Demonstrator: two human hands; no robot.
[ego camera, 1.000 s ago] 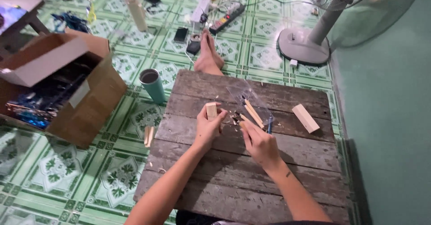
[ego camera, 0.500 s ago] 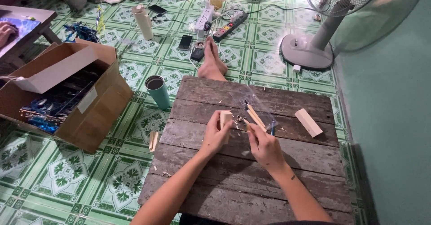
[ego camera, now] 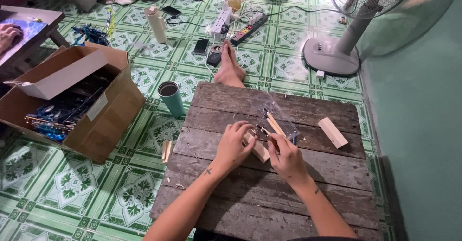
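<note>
I see my left hand [ego camera: 234, 142] curled over a small pale wooden block [ego camera: 257, 148] on the weathered plank table [ego camera: 269, 193], fingers bent down onto its near end and pinning it to the boards. My right hand [ego camera: 287, 155] sits just to the right of that grip, closed around a thin tool or stick whose tip meets the block; I cannot tell what exactly it pinches, since the fingers hide it. Just beyond both grips lie a few slim wooden sticks [ego camera: 274, 123] and a crumpled clear plastic bag [ego camera: 284, 118].

I judge the block light, stiff and dry, with sawn faces that give good friction, so it should not slip under a firm pinch. Holding it by the long side faces, close to the worked end, seems best; it is small enough to skid if pressed off-centre. The sticks look brittle and would snap if bent.

Farther right of my grips rests a second wooden block [ego camera: 332, 132]. Off to the left stand a teal cup [ego camera: 171, 98] and an open cardboard box [ego camera: 72, 106].
</note>
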